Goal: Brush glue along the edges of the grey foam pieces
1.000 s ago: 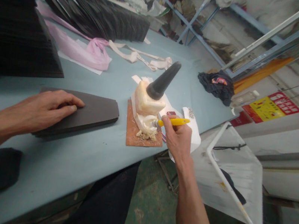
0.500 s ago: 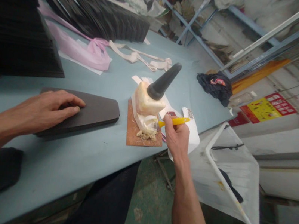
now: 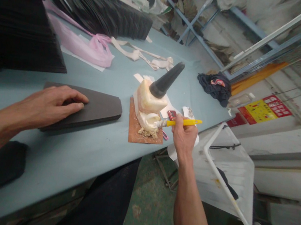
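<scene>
My right hand (image 3: pixel 184 136) is closed around the yellow handle of a paintbrush (image 3: pixel 191 122). The brush's pale bristles reach into the opening of a cream, glue-crusted container (image 3: pixel 152 103) that has a black cone (image 3: pixel 167 80) rising from its top. Under the container lies a brown board (image 3: pixel 133 134), with crumbly dried residue on it near the opening. My left hand (image 3: pixel 57 105) lies with fingers spread on a stack of dark grey tapered panels (image 3: pixel 101 106), gripping nothing.
Tall black stacks (image 3: pixel 18 27) and a fanned row of black pieces (image 3: pixel 111 13) stand at the back left. Pink cloth (image 3: pixel 78 44) and cream strips (image 3: pixel 134 53) lie on the blue table (image 3: pixel 73 168). A white-framed bin (image 3: pixel 232 175) stands right of the table.
My right hand has moved a little right, drawing the brush partly back from the container's opening. My left hand stays on the panels, and the view has shifted slightly.
</scene>
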Action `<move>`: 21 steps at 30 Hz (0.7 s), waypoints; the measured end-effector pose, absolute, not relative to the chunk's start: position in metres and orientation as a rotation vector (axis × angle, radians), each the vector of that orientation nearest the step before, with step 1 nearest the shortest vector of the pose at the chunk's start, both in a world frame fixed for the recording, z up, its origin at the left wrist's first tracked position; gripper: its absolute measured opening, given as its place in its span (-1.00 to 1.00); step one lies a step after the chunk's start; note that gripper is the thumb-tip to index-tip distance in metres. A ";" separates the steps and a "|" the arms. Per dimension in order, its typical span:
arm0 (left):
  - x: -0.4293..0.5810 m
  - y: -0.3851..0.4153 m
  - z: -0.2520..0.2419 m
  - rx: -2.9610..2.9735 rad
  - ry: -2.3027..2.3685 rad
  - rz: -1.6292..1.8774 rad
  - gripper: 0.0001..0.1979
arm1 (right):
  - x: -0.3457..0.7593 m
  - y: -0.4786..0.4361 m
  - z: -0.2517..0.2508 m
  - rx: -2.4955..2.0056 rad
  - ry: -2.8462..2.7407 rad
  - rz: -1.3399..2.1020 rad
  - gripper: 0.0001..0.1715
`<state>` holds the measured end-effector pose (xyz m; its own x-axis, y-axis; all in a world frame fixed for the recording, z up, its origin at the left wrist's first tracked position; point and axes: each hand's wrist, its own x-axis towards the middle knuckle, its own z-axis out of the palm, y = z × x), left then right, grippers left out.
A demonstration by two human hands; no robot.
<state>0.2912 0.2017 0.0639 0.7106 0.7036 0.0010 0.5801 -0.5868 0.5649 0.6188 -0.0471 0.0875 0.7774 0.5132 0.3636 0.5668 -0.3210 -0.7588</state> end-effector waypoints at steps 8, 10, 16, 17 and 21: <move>0.294 0.197 0.070 2.330 0.978 0.315 -0.31 | 0.620 -0.044 0.091 -1.884 -0.717 -0.066 -0.42; 0.295 0.196 0.071 2.322 0.990 0.308 -0.30 | 0.619 -0.043 0.090 -1.833 -0.717 -0.037 -0.44; 0.296 0.196 0.070 2.327 0.996 0.311 -0.26 | 0.623 -0.047 0.087 -1.903 -0.715 -0.039 -0.44; 0.296 0.196 0.070 2.330 0.996 0.307 -0.25 | 0.623 -0.048 0.088 -1.911 -0.718 -0.057 -0.44; 0.296 0.196 0.071 2.338 1.014 0.274 -0.25 | 0.619 -0.048 0.098 -1.923 -0.743 -0.113 -0.46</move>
<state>0.2960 0.1959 0.0713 0.6916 0.7213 -0.0371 0.6043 -0.5498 0.5767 0.6191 -0.0477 0.0982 0.8046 0.4461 0.3920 0.5424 -0.2830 -0.7911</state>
